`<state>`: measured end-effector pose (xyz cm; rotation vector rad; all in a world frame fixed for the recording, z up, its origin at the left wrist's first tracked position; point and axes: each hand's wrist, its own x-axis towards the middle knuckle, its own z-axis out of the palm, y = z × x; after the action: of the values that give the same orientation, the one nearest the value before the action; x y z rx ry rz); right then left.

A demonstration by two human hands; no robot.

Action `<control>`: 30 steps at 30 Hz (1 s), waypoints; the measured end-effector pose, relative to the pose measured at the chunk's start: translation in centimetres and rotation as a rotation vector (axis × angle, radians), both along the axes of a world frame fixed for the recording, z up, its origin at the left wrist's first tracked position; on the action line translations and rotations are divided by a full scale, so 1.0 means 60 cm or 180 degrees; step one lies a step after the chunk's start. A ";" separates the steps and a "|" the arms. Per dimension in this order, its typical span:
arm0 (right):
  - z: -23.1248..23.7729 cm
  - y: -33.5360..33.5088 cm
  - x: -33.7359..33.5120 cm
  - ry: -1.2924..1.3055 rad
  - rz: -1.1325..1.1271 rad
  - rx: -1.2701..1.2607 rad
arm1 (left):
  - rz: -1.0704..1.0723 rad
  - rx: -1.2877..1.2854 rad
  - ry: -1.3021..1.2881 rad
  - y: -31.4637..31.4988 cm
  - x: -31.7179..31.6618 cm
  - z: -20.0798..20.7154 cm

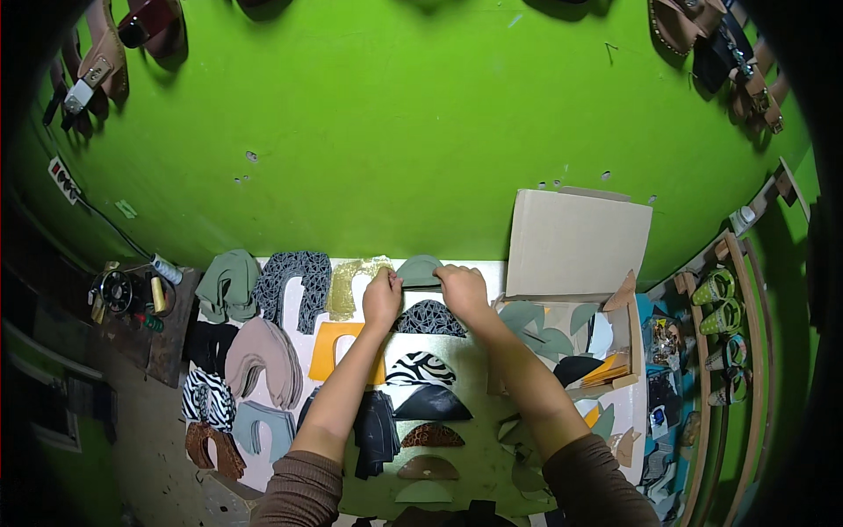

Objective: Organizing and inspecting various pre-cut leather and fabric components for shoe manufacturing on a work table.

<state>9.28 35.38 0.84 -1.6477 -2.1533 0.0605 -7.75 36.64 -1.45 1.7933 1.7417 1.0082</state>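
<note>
At the far side of the work table, my left hand pinches the left corner of a dark green half-moon piece, apparently a small stack. My right hand grips its right corner. Just below lies a black-and-grey patterned half-moon piece. Nearer to me, a column of half-moons follows: zebra print, black, leopard print, tan and pale green. Beside my left hand are a gold U-shaped piece and an orange one.
Stacks of U-shaped pieces, including pink and green, cover the table's left. On the right, an open cardboard box holds loose cut pieces. Farther right stands a wooden rack with green sandals. A side table holds thread spools.
</note>
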 end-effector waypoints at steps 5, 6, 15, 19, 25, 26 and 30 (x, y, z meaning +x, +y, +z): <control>-0.027 0.032 -0.007 -0.0060 -0.0123 0.0025 | 0.0098 0.0026 0.0151 0.030 0.003 -0.027; -0.032 0.035 -0.008 -0.0088 -0.0161 0.0006 | 0.0105 -0.0007 0.0146 0.033 0.000 -0.031; -0.052 0.037 -0.013 -0.0366 -0.0332 0.0119 | -0.0211 0.1004 0.1004 0.030 -0.009 -0.039; -0.029 0.026 -0.009 -0.0272 -0.0198 0.0146 | -0.0259 0.1030 0.1085 0.015 -0.017 -0.013; 0.032 -0.096 0.007 0.0453 -0.0146 0.0247 | -0.0492 0.0871 0.0822 -0.098 -0.001 0.056; 0.044 -0.127 0.009 0.0635 -0.0131 0.0121 | -0.0599 0.0855 0.0686 -0.124 0.007 0.066; 0.073 -0.240 0.022 0.1052 0.0067 0.0298 | -0.0714 0.0624 0.0282 -0.233 0.061 0.087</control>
<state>10.57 20.98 5.24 -1.4485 -1.8939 0.2192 -4.12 22.67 3.79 2.1304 1.4909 1.0485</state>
